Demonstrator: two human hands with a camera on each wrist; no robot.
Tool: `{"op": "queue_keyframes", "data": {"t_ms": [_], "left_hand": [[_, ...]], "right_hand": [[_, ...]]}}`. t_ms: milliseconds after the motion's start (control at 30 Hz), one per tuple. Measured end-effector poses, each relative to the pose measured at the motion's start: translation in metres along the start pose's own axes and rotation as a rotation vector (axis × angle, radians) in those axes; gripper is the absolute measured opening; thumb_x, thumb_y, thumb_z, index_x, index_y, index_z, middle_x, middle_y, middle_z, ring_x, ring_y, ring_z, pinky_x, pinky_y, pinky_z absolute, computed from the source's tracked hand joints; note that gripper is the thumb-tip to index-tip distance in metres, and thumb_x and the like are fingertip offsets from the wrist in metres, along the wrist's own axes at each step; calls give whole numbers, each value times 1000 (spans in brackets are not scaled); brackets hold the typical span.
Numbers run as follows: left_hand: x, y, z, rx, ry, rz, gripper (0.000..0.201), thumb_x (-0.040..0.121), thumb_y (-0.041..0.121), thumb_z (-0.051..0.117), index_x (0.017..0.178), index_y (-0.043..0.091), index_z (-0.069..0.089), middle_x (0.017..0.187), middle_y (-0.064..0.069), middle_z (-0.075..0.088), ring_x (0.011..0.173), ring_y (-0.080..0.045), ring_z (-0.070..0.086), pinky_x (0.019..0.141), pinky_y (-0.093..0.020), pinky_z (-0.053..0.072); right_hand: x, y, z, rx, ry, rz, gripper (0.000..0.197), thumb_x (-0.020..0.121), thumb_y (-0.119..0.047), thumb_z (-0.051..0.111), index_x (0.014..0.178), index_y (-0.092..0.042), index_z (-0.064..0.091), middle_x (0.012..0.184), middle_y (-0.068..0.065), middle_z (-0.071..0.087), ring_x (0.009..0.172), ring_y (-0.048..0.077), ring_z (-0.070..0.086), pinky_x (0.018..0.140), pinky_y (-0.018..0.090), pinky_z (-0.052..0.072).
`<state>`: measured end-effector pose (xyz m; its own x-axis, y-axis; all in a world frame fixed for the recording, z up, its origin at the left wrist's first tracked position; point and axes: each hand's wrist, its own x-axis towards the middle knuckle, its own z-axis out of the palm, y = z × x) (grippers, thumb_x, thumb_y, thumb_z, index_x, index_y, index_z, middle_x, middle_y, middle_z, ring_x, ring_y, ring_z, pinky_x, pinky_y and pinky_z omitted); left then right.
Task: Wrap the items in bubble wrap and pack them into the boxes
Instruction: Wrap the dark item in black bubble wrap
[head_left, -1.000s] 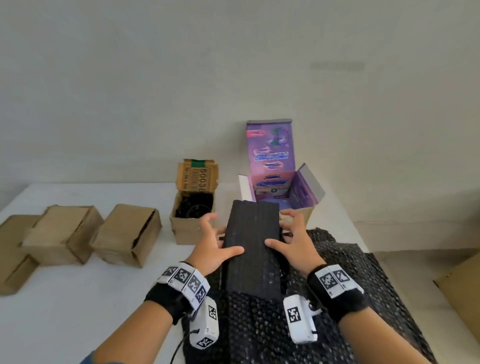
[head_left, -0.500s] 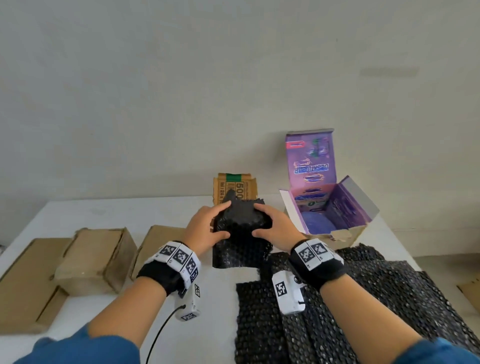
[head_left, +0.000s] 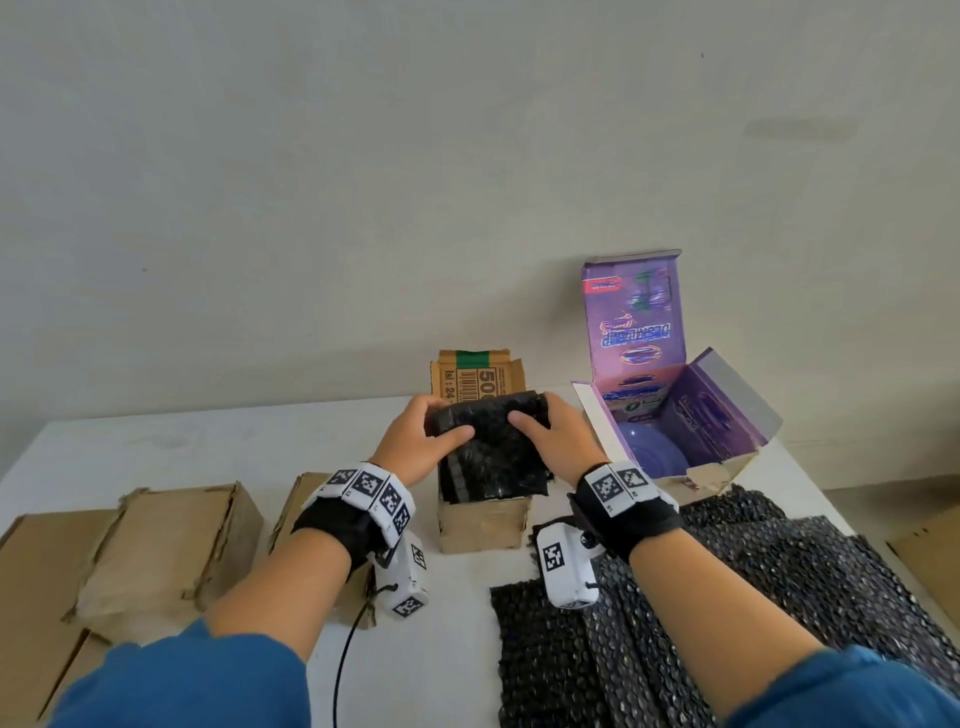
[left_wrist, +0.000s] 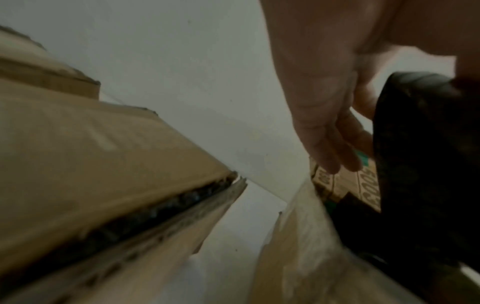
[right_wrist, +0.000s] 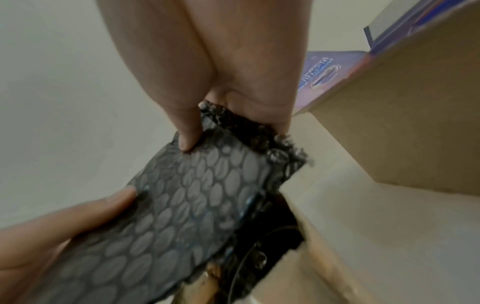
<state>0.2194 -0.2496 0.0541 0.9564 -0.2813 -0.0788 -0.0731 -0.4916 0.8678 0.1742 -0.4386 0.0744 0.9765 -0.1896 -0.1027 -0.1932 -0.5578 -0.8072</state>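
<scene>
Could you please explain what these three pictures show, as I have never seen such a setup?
No machine here: a person wears cameras on the head and both wrists. The head view looks down at a white table. The left hand and right hand grip a black bubble-wrapped bundle over a small open brown cardboard box. Nearby stand an open purple printed box, closed brown cardboard boxes and a sheet of black bubble wrap. The wrist views show the fingers close up.

Cardboard boxes, plain brown: four — one open (head_left: 480, 519), three closed (head_left: 171, 551) (head_left: 47, 597) (head_left: 311, 519). Purple printed box (head_left: 691, 415): one, open. Black wrapped bundle (head_left: 491, 457): one; loose black bubble wrap (head_left: 701, 623): one pile; hands: two (head_left: 415, 441) (head_left: 558, 441).
</scene>
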Motion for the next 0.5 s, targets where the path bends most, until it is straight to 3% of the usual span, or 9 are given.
{"op": "queue_keyframes", "data": {"t_ms": [100, 200, 300, 333, 433, 500], "left_hand": [[-1, -5, 7, -128, 40, -43, 60, 78, 25, 75, 121, 21, 33, 108, 2, 54, 99, -15, 59, 86, -32, 51], [-1, -10, 11, -152, 46, -40, 67, 76, 19, 77, 114, 24, 23, 105, 7, 47, 90, -10, 60, 76, -30, 55], [3, -15, 12, 35, 62, 36, 51, 76, 20, 76, 106, 22, 35, 109, 4, 44, 86, -11, 60, 67, -23, 53], [4, -17, 12, 110, 72, 65, 45, 77, 21, 76, 105, 21, 41, 112, 2, 44, 86, -13, 59, 67, -21, 52], [6, -18, 14, 248, 69, 73, 40, 77, 23, 75, 110, 18, 53, 117, -3, 40, 95, -18, 57, 85, -27, 51], [5, -18, 18, 308, 55, 71, 44, 77, 26, 76, 114, 13, 55, 120, -4, 38, 104, -18, 52, 96, -26, 45]], "right_hand": [[3, 4, 15, 81, 78, 103, 38, 92, -27, 58, 123, -7, 46, 117, 8, 58, 110, 22, 54, 85, 27, 42], [6, 8, 26, 232, 180, 196, 39, 91, -16, 60, 121, -7, 36, 116, 12, 54, 97, 19, 53, 81, 26, 44], [8, 12, 32, 184, 206, 165, 33, 90, -12, 61, 110, -13, 34, 111, 10, 50, 84, 12, 49, 67, 20, 44], [8, 13, 34, 86, 195, 128, 32, 90, -13, 62, 110, -12, 38, 114, 9, 48, 87, 11, 48, 69, 18, 43], [6, 16, 38, -212, 90, -48, 42, 86, -19, 66, 123, -10, 46, 131, 8, 34, 114, 18, 42, 97, 20, 36], [2, 19, 36, -442, 5, -152, 53, 85, -28, 67, 131, -13, 46, 140, 7, 24, 129, 22, 29, 111, 30, 29]]}}
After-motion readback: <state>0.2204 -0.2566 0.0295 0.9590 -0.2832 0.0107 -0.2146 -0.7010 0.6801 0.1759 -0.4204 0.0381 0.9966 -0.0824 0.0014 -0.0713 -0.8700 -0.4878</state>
